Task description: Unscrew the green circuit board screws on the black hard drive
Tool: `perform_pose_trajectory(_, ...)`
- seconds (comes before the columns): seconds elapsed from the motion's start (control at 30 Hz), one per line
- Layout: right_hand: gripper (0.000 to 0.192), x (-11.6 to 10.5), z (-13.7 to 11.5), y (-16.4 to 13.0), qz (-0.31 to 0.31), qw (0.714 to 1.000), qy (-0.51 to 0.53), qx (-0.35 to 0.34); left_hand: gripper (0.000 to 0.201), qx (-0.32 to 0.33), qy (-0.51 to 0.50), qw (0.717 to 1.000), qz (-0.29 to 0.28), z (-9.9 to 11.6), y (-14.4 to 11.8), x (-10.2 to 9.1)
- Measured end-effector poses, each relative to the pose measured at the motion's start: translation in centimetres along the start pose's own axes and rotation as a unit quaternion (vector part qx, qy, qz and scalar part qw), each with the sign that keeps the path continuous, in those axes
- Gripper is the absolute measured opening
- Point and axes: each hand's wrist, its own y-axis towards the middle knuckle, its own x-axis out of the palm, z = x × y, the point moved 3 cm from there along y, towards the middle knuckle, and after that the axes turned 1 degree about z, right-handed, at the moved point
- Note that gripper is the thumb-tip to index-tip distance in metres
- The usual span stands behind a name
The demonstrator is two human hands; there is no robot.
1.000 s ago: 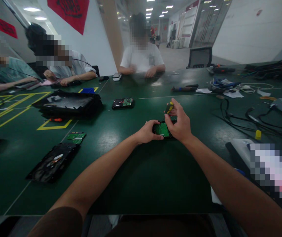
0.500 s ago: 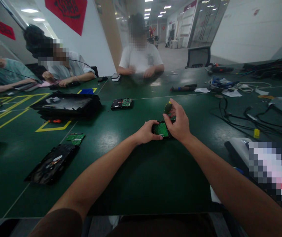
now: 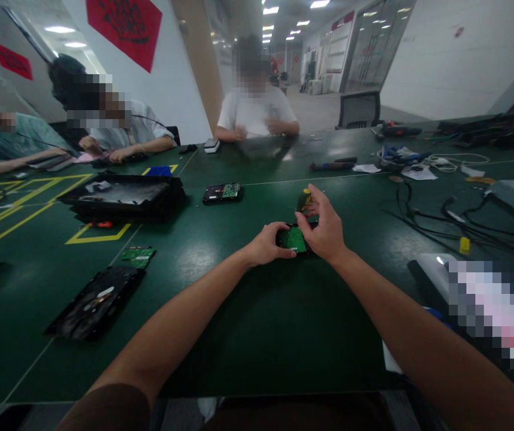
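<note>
Green board (image 3: 297, 242) uppermost, the drive (image 3: 289, 239) lies on the table (image 3: 257, 335), right of centre, well in from the near edge. Head view: my left grip (image 3: 266, 244) pinches its left end, thumb against fingers; my right grip (image 3: 326, 232) curls round a screwdriver (image 3: 302, 200) above the right end, tip hidden. Board on, so I judge this one unfinished. Left, closer to the near edge: black casing (image 3: 93, 304), loose circuit board (image 3: 139, 256) at its far end, apparently separated. Farther in, third drive (image 3: 221, 193), board on, looks unworked.
</note>
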Motion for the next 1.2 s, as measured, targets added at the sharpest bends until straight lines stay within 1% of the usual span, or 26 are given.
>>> perform_pose_trajectory(0.13,0.07,-0.15,-0.28,0.07,-0.007,1.0,-0.008,-0.013,0.091,0.011,0.004,1.0,0.001,0.01,0.04,-0.01)
perform_pose_trajectory(0.27,0.07,-0.09,-0.34,0.1,-0.015,1.0,0.01,-0.009,0.09,0.004,0.001,1.0,0.004,0.14,0.01,-0.05)
perform_pose_trajectory(0.5,0.069,-0.28,-0.34,0.14,0.0,1.0,-0.019,-0.007,0.091,0.006,0.009,1.0,0.0,0.27,-0.01,-0.09)
perform_pose_trajectory(0.63,0.068,-0.26,-0.37,0.15,-0.005,1.0,-0.004,-0.015,0.09,0.01,0.006,1.0,0.002,0.19,0.02,-0.06)
perform_pose_trajectory(0.83,0.072,-0.19,-0.05,0.13,0.015,1.0,-0.01,-0.007,0.089,0.013,0.004,1.0,-0.002,0.25,0.01,-0.09)
perform_pose_trajectory(0.93,0.069,-0.25,-0.14,0.1,0.01,0.999,-0.027,-0.014,0.09,0.009,0.008,1.0,-0.002,0.08,0.03,-0.08)
perform_pose_trajectory(1.07,0.07,-0.18,-0.16,0.07,-0.003,1.0,-0.003,-0.013,0.09,0.01,0.006,1.0,0.004,-0.2,0.07,0.04)
perform_pose_trajectory(1.2,0.069,-0.15,-0.12,0.1,0.003,1.0,-0.009,-0.012,0.089,0.015,0.005,1.0,0.003,-0.22,0.12,0.05)
